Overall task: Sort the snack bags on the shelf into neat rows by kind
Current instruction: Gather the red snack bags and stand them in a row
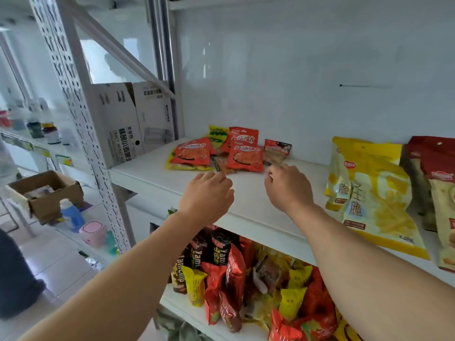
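A loose pile of small snack bags lies at the back of the white shelf [152, 178]: red bags [245, 157], a red bag on a yellow one [192, 153], a green-yellow bag [216, 135] and brown see-through packs [273, 156]. My left hand [206, 195] hovers just in front of the pile, fingers curled, nothing visibly in it. My right hand [286, 187] reaches beside the brown packs with fingers bent; whether it pinches one I cannot tell. Large yellow chip bags [374, 193] stand to the right, next to red-topped bags [433, 183].
White cartons [123, 119] stand at the shelf's left end behind a perforated upright [81, 114]. The shelf below holds a jumble of red, yellow and black snack bags [234, 274]. A cardboard box [46, 193], bottles and a pink item sit on the left rack.
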A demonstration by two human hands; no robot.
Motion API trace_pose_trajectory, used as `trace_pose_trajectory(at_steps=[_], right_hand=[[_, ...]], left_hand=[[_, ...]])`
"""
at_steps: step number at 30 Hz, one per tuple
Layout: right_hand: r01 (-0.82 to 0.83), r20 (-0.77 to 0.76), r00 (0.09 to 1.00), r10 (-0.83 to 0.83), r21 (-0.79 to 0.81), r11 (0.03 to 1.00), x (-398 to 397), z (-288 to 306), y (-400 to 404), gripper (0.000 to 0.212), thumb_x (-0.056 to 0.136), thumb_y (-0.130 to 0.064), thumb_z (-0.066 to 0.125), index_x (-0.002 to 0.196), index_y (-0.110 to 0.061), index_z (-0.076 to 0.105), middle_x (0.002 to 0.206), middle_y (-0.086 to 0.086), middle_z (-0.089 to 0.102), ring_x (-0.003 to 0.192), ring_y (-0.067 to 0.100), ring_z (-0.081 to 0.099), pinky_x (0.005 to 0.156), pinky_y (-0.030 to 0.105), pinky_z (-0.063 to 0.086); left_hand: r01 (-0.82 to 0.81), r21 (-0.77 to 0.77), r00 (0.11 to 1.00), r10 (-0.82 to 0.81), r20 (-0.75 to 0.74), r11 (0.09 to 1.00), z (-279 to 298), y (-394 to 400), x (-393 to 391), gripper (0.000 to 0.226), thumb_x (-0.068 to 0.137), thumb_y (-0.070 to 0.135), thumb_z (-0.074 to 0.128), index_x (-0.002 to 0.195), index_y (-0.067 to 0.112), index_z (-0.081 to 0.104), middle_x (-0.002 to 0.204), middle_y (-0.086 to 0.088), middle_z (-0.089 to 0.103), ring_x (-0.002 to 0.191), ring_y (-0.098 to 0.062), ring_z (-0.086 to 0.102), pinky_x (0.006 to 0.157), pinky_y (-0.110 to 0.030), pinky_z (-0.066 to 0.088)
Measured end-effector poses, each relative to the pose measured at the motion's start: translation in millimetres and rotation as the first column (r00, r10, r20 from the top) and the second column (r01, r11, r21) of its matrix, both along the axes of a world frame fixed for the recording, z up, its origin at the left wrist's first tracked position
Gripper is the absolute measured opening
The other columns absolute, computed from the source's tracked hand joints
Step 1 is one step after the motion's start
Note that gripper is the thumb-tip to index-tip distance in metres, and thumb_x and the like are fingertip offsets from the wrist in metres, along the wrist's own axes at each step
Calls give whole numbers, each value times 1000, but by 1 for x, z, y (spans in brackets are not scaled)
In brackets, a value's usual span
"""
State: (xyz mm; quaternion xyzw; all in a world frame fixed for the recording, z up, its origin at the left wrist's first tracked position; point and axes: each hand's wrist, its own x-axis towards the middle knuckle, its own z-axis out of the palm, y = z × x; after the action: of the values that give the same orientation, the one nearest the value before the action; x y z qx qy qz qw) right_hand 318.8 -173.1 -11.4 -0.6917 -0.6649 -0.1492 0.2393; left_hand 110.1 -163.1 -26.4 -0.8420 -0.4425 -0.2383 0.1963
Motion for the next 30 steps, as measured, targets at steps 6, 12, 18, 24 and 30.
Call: trace_pose_trajectory(at_steps=[6, 12, 18, 24, 30], right_hand=[[127, -184, 973, -136, -62, 990, 1, -12, 98, 33, 100, -42, 44, 110, -16, 63, 115, 7, 63, 103, 31, 57, 76, 37, 42], [260, -357, 875, -328, -225, 939, 5, -19, 157, 65, 96, -64, 33, 139, -18, 49, 143, 19, 46, 124, 40, 48, 100, 47, 40], [309, -380, 823, -422, -324, 894, -4, -24, 198, 82, 87, -79, 29, 143, -21, 45, 142, 15, 49, 128, 37, 45, 102, 46, 37], [339, -403, 786, -469, -353, 872, -28, -29, 230, 88, 77, -83, 44, 145, -27, 40, 139, 9, 51, 124, 33, 48, 101, 47, 41], [366, -459, 740, -492, -339, 867, -37, -33, 238, 92, 73, -79, 57, 144, -25, 39, 140, 7, 49, 128, 31, 46, 106, 47, 40]], left_hand=[[-19, -37, 998, 21, 65, 999, -1, 94, 3, 27, 99, 32, 48, 106, 18, 70, 109, 2, 68, 101, -24, 62, 88, -36, 46], [-8, -76, 991, 17, 130, 997, 6, 169, 13, 27, 98, 33, 49, 98, 16, 69, 97, 0, 66, 93, -25, 60, 76, -35, 46], [34, -414, 930, 123, 346, 910, 30, 241, 39, 38, 98, 41, 46, 125, 17, 59, 123, -3, 60, 112, -25, 55, 83, -37, 49], [119, -656, 845, 271, 461, 746, 45, 314, 40, 50, 99, 39, 50, 137, 6, 47, 135, -16, 58, 119, -34, 57, 86, -34, 44], [171, -781, 827, 344, 445, 601, 49, 361, 45, 28, 100, 26, 48, 98, 2, 63, 111, -19, 69, 90, -31, 62, 71, -30, 45]])
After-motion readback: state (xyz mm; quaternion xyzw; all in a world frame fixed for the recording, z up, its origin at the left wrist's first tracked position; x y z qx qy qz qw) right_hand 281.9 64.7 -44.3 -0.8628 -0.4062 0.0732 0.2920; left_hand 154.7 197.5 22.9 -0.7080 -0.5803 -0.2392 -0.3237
